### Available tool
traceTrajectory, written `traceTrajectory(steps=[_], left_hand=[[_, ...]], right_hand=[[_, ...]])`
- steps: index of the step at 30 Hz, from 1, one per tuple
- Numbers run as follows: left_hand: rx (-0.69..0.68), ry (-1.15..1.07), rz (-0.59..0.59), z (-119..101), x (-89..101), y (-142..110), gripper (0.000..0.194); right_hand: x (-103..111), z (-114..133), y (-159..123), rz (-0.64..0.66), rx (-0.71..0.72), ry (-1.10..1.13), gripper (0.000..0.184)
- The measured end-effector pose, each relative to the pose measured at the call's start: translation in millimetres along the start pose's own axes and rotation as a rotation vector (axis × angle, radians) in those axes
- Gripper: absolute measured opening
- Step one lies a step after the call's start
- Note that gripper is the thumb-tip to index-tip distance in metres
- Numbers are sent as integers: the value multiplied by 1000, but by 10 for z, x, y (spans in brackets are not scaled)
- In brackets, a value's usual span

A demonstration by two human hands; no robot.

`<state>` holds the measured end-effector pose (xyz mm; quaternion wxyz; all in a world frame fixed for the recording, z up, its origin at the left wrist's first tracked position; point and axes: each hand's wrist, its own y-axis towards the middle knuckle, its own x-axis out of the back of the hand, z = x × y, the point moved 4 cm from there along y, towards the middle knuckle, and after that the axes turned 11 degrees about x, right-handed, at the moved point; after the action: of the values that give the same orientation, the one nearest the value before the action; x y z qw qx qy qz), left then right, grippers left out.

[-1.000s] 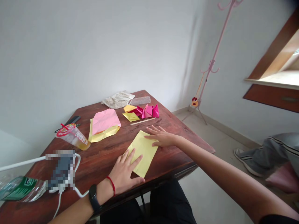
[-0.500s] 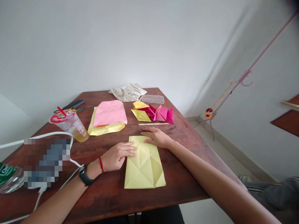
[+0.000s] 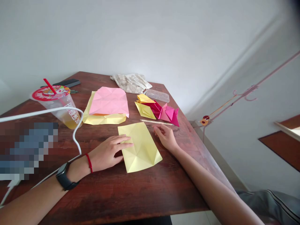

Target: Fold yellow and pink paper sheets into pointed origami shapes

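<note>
Yellow creased paper (image 3: pixel 140 147) — left hand (image 3: pixel 106 152) on it, right hand (image 3: pixel 165 136) just beside.

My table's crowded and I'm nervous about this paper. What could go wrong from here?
The plastic cup of yellowish drink stands near the left hand; a knock might spill it onto the creased yellow paper. The white cable loops beside the left wrist and could snag. Only the left hand rests on the paper, so it may shift.

creased yellow paper sheet (image 3: pixel 142 147), lying flat
</note>
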<state>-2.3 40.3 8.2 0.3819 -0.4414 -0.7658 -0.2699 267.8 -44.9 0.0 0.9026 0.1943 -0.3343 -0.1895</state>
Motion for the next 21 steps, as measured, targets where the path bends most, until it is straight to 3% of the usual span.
traceTrajectory(steps=[4,8,11,14,17,21], left_hand=[[52,-224,-171,-64,64,9,30],[270,-446,-440,-73,317,-58,37],[326,-616,-596,-44,462,-95,37],[359,-818,-538,-4,458,-48,36],[368,-973,-382,-8,367,17,39],[380,-965,-215,-44,212,38,40]], right_hand=[[-78,-21,-21,114,-34,113,34],[-80,155,-22,132,26,210,30],[-60,311,-41,129,62,260,31],[-53,399,-84,71,38,357,43],[-136,421,-155,93,-114,577,62],[-283,504,-231,222,-242,735,51]])
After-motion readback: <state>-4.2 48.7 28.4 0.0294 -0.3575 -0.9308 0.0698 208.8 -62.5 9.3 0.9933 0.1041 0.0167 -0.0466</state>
